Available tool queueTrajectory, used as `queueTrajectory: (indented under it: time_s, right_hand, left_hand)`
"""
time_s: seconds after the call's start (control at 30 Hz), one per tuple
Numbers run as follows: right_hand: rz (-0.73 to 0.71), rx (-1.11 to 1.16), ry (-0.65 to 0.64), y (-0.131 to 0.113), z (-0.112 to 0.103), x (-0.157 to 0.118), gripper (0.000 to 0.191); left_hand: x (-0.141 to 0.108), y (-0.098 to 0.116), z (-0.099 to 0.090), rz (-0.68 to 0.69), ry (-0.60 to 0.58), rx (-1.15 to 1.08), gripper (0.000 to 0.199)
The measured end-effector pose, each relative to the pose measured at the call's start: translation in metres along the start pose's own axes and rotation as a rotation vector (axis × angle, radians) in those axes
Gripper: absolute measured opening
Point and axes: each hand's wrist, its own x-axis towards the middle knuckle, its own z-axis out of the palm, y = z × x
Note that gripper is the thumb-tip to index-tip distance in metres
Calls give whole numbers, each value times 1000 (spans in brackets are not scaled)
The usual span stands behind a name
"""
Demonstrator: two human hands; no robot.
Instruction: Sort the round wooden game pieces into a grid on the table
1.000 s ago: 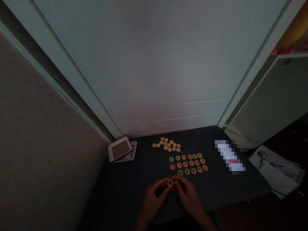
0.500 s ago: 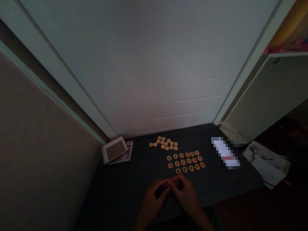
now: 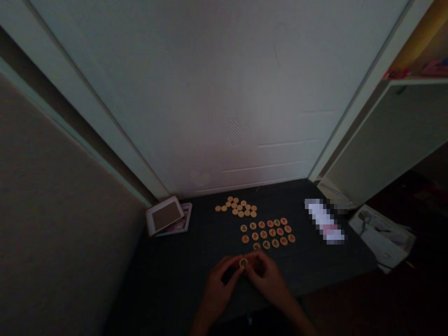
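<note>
I have one small round piece (image 3: 243,263) pinched up between the fingertips of my left hand (image 3: 219,285) and my right hand (image 3: 272,282), thumbs and fingers closed on it, with an open loop of fingers behind each pinch. It's over the near part of my dark tabletop (image 3: 168,273), just in front of the lettered pieces (image 3: 263,234); whether my right fingertips touch the leftmost one in the nearest row, I can't tell. Dark surface runs out to the left of my left hand, and to the right of my right wrist it reaches the slanting near edge. Ahead, the back edge meets a white panel (image 3: 196,116) with raised hearts, and the blank-topped pieces (image 3: 241,214) lie bunched some way short of it. Two framed things (image 3: 166,217) overlap in the back left corner; over by the right edge there's a blurred white item (image 3: 324,221), with an open white box (image 3: 383,238) just beyond that edge. The piece I'm holding is a pale wooden-looking disc, its face tilted up at me with a dark character too blurred to read. The lettered pieces match it in shape, in three rows, some marked red and some dark.
</note>
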Motion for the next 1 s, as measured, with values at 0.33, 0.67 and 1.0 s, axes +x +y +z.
queueTrajectory:
  time_s: [0.33,0.67,1.0]
  right_hand:
    - [14,27,-4,-2,3,-1,31]
    - [-6,-86,1,3,3,-1,28]
    - [-57,-187,-5,7,6,-2,29]
  left_hand:
    - [0,-1,-4,10,22,-1,27]
    - [-2,-9,3,-78,58,-71,23]
    - [1,-12,2,-124,93,-97,23]
